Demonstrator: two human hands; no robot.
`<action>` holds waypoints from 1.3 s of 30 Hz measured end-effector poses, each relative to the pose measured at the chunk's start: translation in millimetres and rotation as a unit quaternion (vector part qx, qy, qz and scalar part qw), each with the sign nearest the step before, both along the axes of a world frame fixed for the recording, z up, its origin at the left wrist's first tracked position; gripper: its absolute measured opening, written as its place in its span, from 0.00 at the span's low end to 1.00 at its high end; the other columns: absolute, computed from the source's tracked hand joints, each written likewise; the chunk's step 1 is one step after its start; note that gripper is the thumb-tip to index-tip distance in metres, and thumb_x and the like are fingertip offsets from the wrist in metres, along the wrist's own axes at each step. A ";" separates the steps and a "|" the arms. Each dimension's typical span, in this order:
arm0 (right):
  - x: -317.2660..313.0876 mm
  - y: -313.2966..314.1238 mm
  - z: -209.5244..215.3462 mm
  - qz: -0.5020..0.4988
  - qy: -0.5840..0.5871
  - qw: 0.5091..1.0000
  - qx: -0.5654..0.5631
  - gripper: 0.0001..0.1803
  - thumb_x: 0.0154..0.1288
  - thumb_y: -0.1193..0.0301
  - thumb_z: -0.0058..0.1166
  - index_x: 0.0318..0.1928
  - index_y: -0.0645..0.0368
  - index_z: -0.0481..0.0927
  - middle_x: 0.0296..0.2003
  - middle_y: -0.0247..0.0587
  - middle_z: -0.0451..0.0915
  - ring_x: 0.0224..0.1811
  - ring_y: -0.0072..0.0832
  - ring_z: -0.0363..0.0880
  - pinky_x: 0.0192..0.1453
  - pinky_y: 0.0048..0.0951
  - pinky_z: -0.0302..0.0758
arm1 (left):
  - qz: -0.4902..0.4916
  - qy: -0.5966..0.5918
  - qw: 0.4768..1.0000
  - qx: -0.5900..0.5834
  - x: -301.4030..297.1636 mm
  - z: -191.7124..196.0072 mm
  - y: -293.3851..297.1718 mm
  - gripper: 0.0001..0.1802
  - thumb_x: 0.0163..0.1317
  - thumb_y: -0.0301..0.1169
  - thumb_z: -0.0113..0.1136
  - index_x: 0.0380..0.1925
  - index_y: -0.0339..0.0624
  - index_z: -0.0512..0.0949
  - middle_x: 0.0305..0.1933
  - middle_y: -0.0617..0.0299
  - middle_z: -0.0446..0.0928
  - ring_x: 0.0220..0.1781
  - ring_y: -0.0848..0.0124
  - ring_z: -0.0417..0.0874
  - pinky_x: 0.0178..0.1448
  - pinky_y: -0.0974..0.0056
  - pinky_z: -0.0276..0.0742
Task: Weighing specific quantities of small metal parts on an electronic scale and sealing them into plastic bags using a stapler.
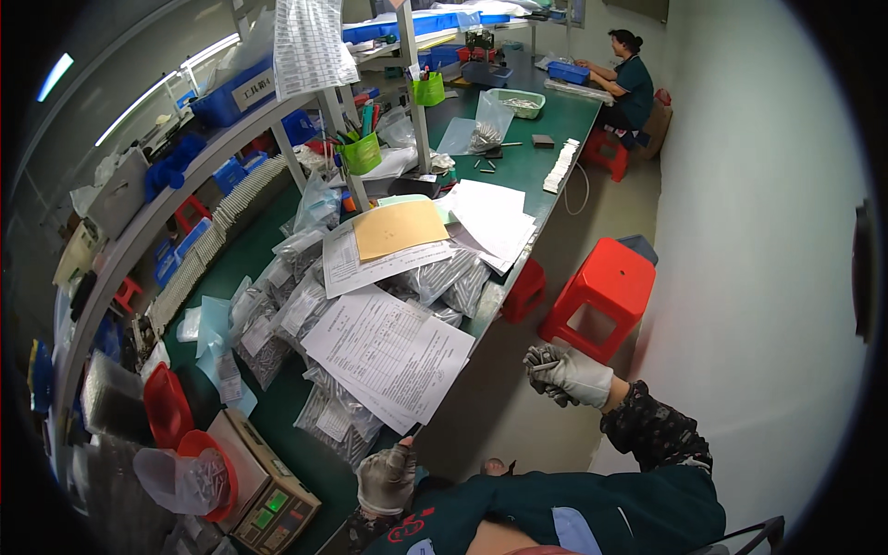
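A small metal rod point(544, 366) sits in the fingers of the right hand point(575, 376), out beyond the long edge of the counter point(555, 120) and above the floor point(516, 393). Its long axis runs nearly level across the view, the visible end pointing left toward the counter, the other end tilted slightly up; it is too small to tell whether there is more than one. The right grip is pinched on it, fingers curled inside a grey-and-white glove.

Open room lies between the hand and the counter's edge; a red stool point(603, 291) stands just beyond the hand, and the white wall point(758, 342) rises to the right. Printed sheets point(393, 347) rest over bags of metal parts point(264, 347) near that edge.

The right forearm reaches up and leftward from the lower right, in a patterned sleeve. The gloved left hand point(387, 481) is low beside the counter's near corner, thumb up; I cannot tell whether its grip holds anything.
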State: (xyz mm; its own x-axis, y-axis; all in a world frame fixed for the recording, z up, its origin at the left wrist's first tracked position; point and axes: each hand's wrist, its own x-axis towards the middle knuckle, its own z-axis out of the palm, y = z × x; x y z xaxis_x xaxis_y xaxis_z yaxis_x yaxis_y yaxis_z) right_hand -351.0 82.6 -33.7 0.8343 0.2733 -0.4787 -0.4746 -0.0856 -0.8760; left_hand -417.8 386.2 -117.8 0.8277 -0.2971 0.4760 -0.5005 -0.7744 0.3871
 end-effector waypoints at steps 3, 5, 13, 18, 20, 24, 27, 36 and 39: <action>16.7 -16.4 -3.4 -0.010 -0.009 1.000 -0.001 0.12 0.57 0.65 0.52 0.40 0.55 0.68 0.18 0.26 0.67 0.12 0.13 0.63 0.12 0.14 0.60 | -0.022 0.001 1.000 -0.001 18.3 -3.5 -10.2 0.12 0.47 0.25 0.56 0.34 0.39 0.74 0.14 0.58 0.67 0.16 0.60 0.71 0.20 0.58 0.65; 33.9 -19.7 -4.7 -0.015 -0.025 1.000 0.012 0.11 0.58 0.65 0.51 0.39 0.55 0.69 0.17 0.25 0.67 0.11 0.13 0.62 0.11 0.15 0.59 | -0.025 0.001 1.000 -0.004 32.0 -3.8 -10.1 0.11 0.47 0.25 0.56 0.34 0.39 0.74 0.14 0.58 0.67 0.16 0.60 0.71 0.20 0.59 0.65; 145.0 -35.6 5.4 -0.072 -0.110 0.991 -0.020 0.10 0.58 0.63 0.51 0.33 0.55 0.68 0.16 0.25 0.65 0.11 0.11 0.60 0.10 0.14 0.55 | 0.011 -0.080 0.997 0.017 103.5 -5.3 -7.2 0.10 0.46 0.23 0.57 0.32 0.40 0.74 0.13 0.59 0.65 0.14 0.62 0.69 0.18 0.59 0.63; 240.9 -50.9 22.1 -0.207 -0.160 0.965 0.005 0.04 0.55 0.74 0.51 0.30 0.57 0.69 0.15 0.26 0.65 0.10 0.13 0.58 0.11 0.16 0.55 | 0.040 -0.131 0.990 0.025 148.0 3.6 -7.7 0.10 0.45 0.22 0.57 0.31 0.40 0.74 0.13 0.61 0.64 0.13 0.64 0.66 0.19 0.60 0.60; 279.3 -66.9 22.7 -0.184 -0.197 0.963 -0.017 0.04 0.55 0.73 0.48 0.26 0.56 0.69 0.13 0.27 0.64 0.08 0.15 0.57 0.10 0.18 0.54 | 0.051 -0.121 0.991 0.037 154.7 1.2 -0.3 0.10 0.46 0.21 0.56 0.31 0.41 0.74 0.14 0.62 0.64 0.13 0.64 0.66 0.18 0.60 0.60; 368.1 -108.8 23.2 -0.197 -0.192 0.960 -0.050 0.08 0.56 0.69 0.44 0.21 0.53 0.65 0.08 0.27 0.61 0.05 0.19 0.57 0.10 0.20 0.53 | 0.164 -0.072 0.983 0.049 153.9 -2.6 2.4 0.11 0.48 0.21 0.52 0.35 0.38 0.74 0.13 0.59 0.64 0.15 0.61 0.67 0.21 0.58 0.62; 431.7 -122.8 26.7 -0.201 -0.189 0.957 -0.090 0.10 0.56 0.67 0.45 0.19 0.53 0.65 0.08 0.27 0.62 0.05 0.19 0.57 0.10 0.21 0.54 | 0.259 -0.048 0.962 0.068 147.3 -5.3 -3.6 0.14 0.46 0.21 0.55 0.36 0.35 0.73 0.14 0.56 0.66 0.16 0.59 0.69 0.22 0.57 0.64; 628.9 -175.9 14.3 -0.176 -0.187 0.955 -0.147 0.10 0.56 0.68 0.45 0.21 0.57 0.69 0.13 0.32 0.68 0.09 0.21 0.62 0.13 0.22 0.60 | 0.380 0.011 0.897 0.224 215.0 -42.2 -87.1 0.11 0.55 0.36 0.52 0.39 0.50 0.71 0.20 0.59 0.72 0.21 0.59 0.72 0.24 0.59 0.68; 683.3 -192.5 7.4 -0.169 -0.184 0.958 -0.143 0.15 0.55 0.64 0.46 0.14 0.52 0.67 0.09 0.28 0.63 0.09 0.20 0.59 0.13 0.22 0.55 | 0.392 0.046 0.889 0.230 236.5 -27.8 -120.1 0.11 0.56 0.36 0.51 0.39 0.49 0.71 0.20 0.58 0.71 0.21 0.59 0.72 0.24 0.58 0.68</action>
State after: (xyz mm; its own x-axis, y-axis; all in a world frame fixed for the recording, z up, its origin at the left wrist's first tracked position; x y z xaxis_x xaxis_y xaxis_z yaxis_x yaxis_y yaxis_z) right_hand 332.3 -109.9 -26.3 0.9784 -0.1410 -0.1509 -0.1820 -0.2431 -0.9528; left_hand -181.3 266.1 -145.6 0.8952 0.2432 0.3733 0.2814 -0.9583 -0.0505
